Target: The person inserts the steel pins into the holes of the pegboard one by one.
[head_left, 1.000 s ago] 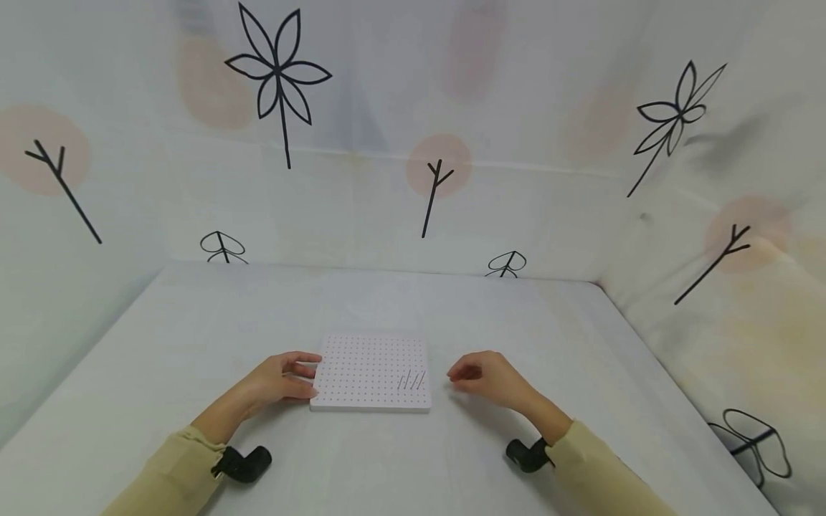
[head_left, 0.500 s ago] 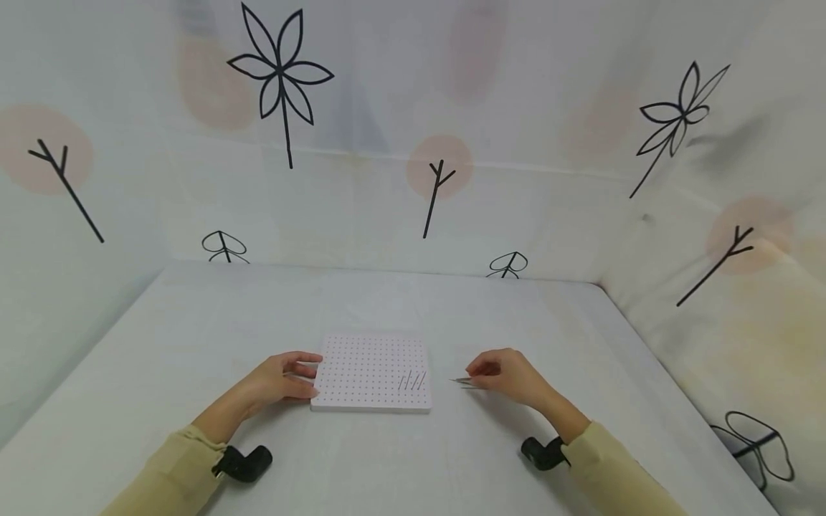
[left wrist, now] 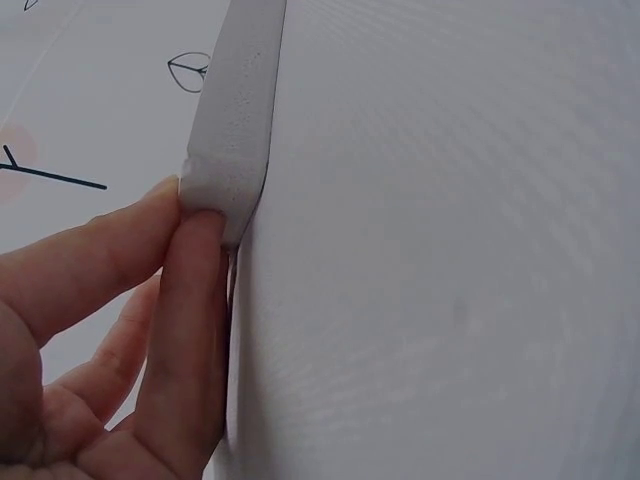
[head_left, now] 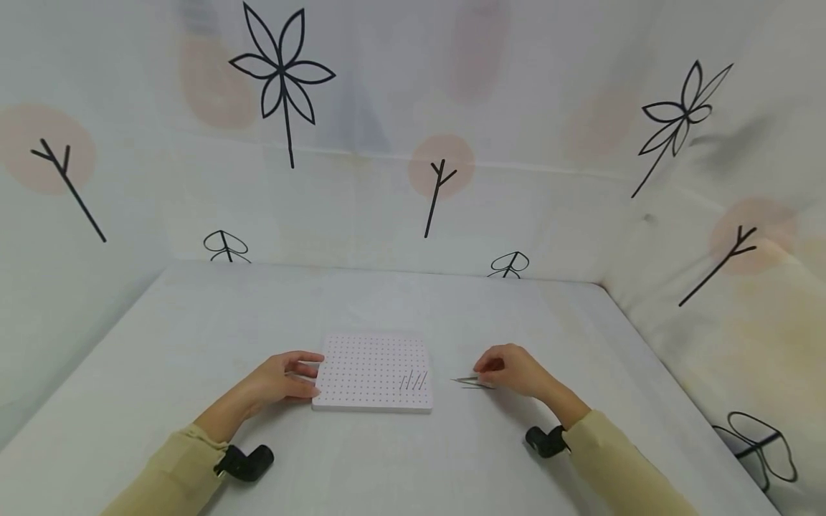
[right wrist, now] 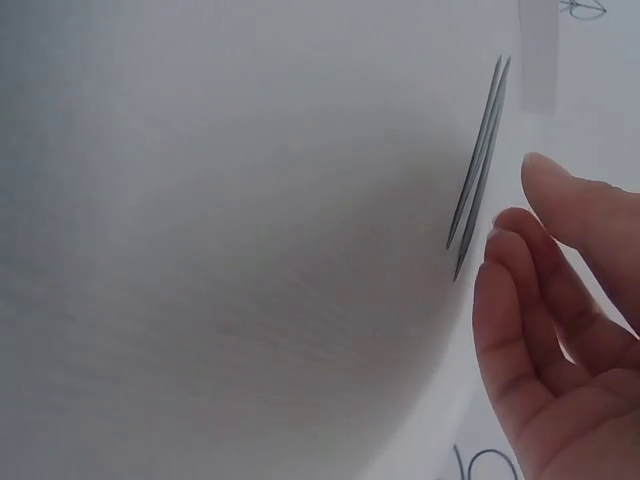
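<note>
A white pegboard (head_left: 371,369) lies flat on the table, with several thin metal pins (head_left: 413,381) standing in its holes at the lower right. My left hand (head_left: 280,376) is at the board's left side; its spread, nearly straight fingers touch the edge. The left wrist view has these fingertips against the board's corner (left wrist: 225,170). To the right of the board my right hand (head_left: 513,369) is beside a few loose pointed metal pins (right wrist: 484,165). Its fingers are loosely bent, and a gap separates thumb from fingertips, with nothing visible between them. In the right wrist view the loose pins lie apart from the fingers.
White cloth covers the table (head_left: 387,466). Behind stands a patterned cloth wall (head_left: 361,208), and other walls rise on the left and right. A black wrist device (head_left: 244,462) hangs under the left forearm, another black device (head_left: 545,441) under the right.
My right hand has drawn back to the right, uncovering the loose pins on the table, first their tips and then more of their length. The left hand and the pegboard stay in place.
</note>
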`<action>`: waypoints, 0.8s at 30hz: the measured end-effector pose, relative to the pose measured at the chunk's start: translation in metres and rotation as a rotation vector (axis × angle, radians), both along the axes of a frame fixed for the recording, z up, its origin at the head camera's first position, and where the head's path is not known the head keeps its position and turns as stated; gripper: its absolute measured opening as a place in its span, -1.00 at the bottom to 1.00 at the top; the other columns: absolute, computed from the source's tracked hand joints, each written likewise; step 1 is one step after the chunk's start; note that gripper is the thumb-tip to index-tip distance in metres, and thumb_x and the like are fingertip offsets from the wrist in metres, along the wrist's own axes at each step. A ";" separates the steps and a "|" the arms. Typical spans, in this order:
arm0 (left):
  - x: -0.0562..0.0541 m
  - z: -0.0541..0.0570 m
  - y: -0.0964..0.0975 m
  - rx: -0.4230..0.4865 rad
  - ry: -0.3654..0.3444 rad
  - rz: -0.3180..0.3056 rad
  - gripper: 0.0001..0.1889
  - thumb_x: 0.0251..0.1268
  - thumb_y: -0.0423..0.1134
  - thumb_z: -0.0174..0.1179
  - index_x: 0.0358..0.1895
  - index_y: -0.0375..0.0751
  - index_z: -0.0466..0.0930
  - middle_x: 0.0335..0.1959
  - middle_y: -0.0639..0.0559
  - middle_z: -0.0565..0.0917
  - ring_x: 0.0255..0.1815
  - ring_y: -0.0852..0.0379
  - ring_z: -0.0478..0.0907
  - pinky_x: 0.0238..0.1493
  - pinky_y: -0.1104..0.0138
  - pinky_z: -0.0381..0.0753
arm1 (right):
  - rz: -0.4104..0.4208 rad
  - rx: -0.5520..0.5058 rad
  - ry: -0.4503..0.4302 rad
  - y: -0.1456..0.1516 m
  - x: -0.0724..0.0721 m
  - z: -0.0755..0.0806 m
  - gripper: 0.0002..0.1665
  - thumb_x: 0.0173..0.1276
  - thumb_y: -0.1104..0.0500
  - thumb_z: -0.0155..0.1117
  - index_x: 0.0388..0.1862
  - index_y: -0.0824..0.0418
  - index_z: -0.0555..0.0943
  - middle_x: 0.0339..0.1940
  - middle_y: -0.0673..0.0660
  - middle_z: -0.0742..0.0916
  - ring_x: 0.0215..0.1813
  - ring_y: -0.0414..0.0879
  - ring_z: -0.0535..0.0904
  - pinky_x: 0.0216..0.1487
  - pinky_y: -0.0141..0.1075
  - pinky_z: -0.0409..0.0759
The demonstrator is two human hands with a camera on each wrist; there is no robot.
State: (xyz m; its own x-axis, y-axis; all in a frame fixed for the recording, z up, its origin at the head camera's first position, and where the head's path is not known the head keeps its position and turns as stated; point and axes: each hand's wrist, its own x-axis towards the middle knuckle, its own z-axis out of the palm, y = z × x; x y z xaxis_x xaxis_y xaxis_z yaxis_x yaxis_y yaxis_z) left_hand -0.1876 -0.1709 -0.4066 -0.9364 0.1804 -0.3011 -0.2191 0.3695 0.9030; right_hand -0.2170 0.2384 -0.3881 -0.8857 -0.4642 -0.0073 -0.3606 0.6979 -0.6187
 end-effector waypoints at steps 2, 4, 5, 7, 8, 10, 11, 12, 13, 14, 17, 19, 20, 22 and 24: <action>0.001 0.001 0.000 -0.005 0.003 0.000 -0.35 -0.06 -0.45 0.39 0.20 -0.31 0.40 -0.11 -0.14 0.51 -0.25 0.07 0.53 -0.23 0.27 0.59 | 0.029 0.008 -0.009 0.001 -0.004 -0.002 -0.91 0.18 0.33 0.32 -0.31 0.25 0.66 -0.34 -0.02 0.65 -0.26 -0.12 0.51 -0.24 -0.33 0.51; 0.001 0.001 0.000 -0.007 0.004 0.002 -0.36 -0.06 -0.45 0.39 0.20 -0.31 0.40 -0.11 -0.14 0.51 -0.25 0.07 0.54 -0.23 0.27 0.59 | 0.051 0.010 -0.026 0.000 -0.007 -0.004 -0.92 0.19 0.33 0.31 -0.32 0.25 0.65 -0.35 -0.02 0.64 -0.26 -0.12 0.50 -0.24 -0.32 0.50; 0.001 0.002 0.000 -0.010 0.005 0.003 -0.36 -0.06 -0.45 0.39 0.20 -0.31 0.40 -0.11 -0.13 0.51 -0.25 0.07 0.54 -0.23 0.27 0.59 | 0.061 0.012 -0.035 -0.001 -0.009 -0.005 -0.93 0.19 0.32 0.32 -0.32 0.25 0.64 -0.35 -0.02 0.63 -0.27 -0.12 0.49 -0.24 -0.32 0.49; 0.002 0.002 0.001 -0.012 0.006 0.003 -0.36 -0.07 -0.45 0.39 0.20 -0.31 0.40 -0.11 -0.13 0.52 -0.25 0.07 0.54 -0.23 0.27 0.59 | 0.067 0.017 -0.055 -0.002 -0.011 -0.006 -0.94 0.19 0.31 0.32 -0.34 0.24 0.63 -0.36 -0.02 0.62 -0.28 -0.13 0.47 -0.25 -0.32 0.48; 0.002 0.002 0.001 -0.014 0.007 0.003 -0.36 -0.06 -0.45 0.39 0.20 -0.31 0.40 -0.11 -0.13 0.52 -0.25 0.07 0.54 -0.23 0.27 0.58 | 0.066 0.020 -0.064 -0.003 -0.012 -0.007 -0.94 0.18 0.30 0.33 -0.35 0.24 0.63 -0.37 -0.03 0.61 -0.29 -0.13 0.46 -0.26 -0.31 0.47; 0.002 0.003 0.001 -0.017 0.009 0.002 -0.36 -0.07 -0.44 0.39 0.20 -0.31 0.41 -0.11 -0.12 0.52 -0.25 0.07 0.54 -0.23 0.27 0.58 | 0.056 0.034 -0.078 -0.005 -0.013 -0.008 -0.95 0.18 0.29 0.33 -0.37 0.23 0.62 -0.39 -0.03 0.59 -0.31 -0.14 0.44 -0.28 -0.31 0.45; 0.002 0.002 0.001 -0.018 0.009 0.001 -0.36 -0.06 -0.44 0.39 0.20 -0.31 0.40 -0.11 -0.12 0.52 -0.25 0.07 0.53 -0.23 0.27 0.58 | 0.051 0.038 -0.085 -0.006 -0.014 -0.009 -0.95 0.18 0.29 0.33 -0.38 0.23 0.61 -0.40 -0.03 0.59 -0.32 -0.14 0.43 -0.29 -0.31 0.44; 0.002 0.002 0.001 -0.018 0.010 0.001 -0.36 -0.06 -0.44 0.39 0.20 -0.31 0.40 -0.11 -0.13 0.52 -0.25 0.07 0.53 -0.23 0.27 0.58 | 0.046 0.043 -0.091 -0.007 -0.014 -0.009 -0.95 0.18 0.29 0.33 -0.39 0.22 0.61 -0.42 -0.04 0.59 -0.33 -0.14 0.43 -0.30 -0.31 0.44; 0.002 0.002 0.000 -0.018 0.010 -0.001 -0.36 -0.06 -0.44 0.39 0.20 -0.31 0.40 -0.11 -0.13 0.51 -0.25 0.07 0.53 -0.23 0.27 0.58 | 0.042 0.048 -0.094 -0.007 -0.014 -0.009 -0.96 0.19 0.29 0.33 -0.40 0.22 0.61 -0.43 -0.04 0.59 -0.33 -0.14 0.42 -0.31 -0.31 0.43; 0.002 0.002 0.000 -0.018 0.010 -0.001 -0.36 -0.06 -0.44 0.39 0.20 -0.31 0.40 -0.11 -0.13 0.51 -0.25 0.07 0.53 -0.23 0.27 0.58 | 0.043 0.052 -0.096 -0.008 -0.014 -0.009 -0.96 0.19 0.29 0.32 -0.40 0.22 0.61 -0.44 -0.04 0.59 -0.34 -0.15 0.42 -0.32 -0.31 0.43; 0.002 0.001 0.000 -0.023 0.013 -0.003 -0.36 -0.06 -0.44 0.39 0.20 -0.31 0.40 -0.11 -0.13 0.51 -0.25 0.07 0.53 -0.24 0.27 0.58 | 0.051 0.059 -0.100 -0.008 -0.014 -0.010 -0.96 0.22 0.29 0.30 -0.41 0.24 0.60 -0.46 -0.04 0.59 -0.36 -0.16 0.41 -0.33 -0.33 0.42; 0.002 0.001 0.000 -0.027 0.014 -0.004 -0.36 -0.06 -0.44 0.39 0.20 -0.30 0.41 -0.11 -0.13 0.52 -0.25 0.07 0.53 -0.24 0.27 0.58 | 0.064 0.057 -0.102 -0.008 -0.013 -0.010 -0.95 0.24 0.29 0.28 -0.40 0.25 0.59 -0.46 -0.04 0.58 -0.36 -0.17 0.41 -0.33 -0.35 0.41; 0.002 0.001 0.000 -0.028 0.015 -0.005 -0.36 -0.06 -0.43 0.40 0.20 -0.30 0.41 -0.11 -0.13 0.51 -0.25 0.07 0.53 -0.24 0.27 0.58 | 0.071 0.054 -0.103 -0.008 -0.013 -0.010 -0.95 0.24 0.29 0.27 -0.39 0.26 0.58 -0.46 -0.03 0.58 -0.37 -0.17 0.41 -0.33 -0.35 0.41; 0.002 0.001 0.000 -0.025 0.015 -0.006 -0.36 -0.06 -0.43 0.39 0.20 -0.30 0.41 -0.10 -0.13 0.51 -0.25 0.07 0.53 -0.24 0.27 0.58 | 0.075 0.046 -0.103 -0.008 -0.012 -0.010 -0.95 0.25 0.30 0.26 -0.39 0.26 0.57 -0.45 -0.02 0.58 -0.36 -0.17 0.40 -0.33 -0.35 0.41; 0.001 0.001 0.000 -0.020 0.013 -0.007 -0.36 -0.06 -0.43 0.39 0.20 -0.30 0.41 -0.10 -0.13 0.51 -0.25 0.07 0.53 -0.24 0.27 0.58 | 0.080 0.034 -0.100 -0.007 -0.011 -0.010 -0.94 0.25 0.30 0.25 -0.39 0.27 0.56 -0.44 -0.02 0.57 -0.36 -0.16 0.41 -0.33 -0.35 0.41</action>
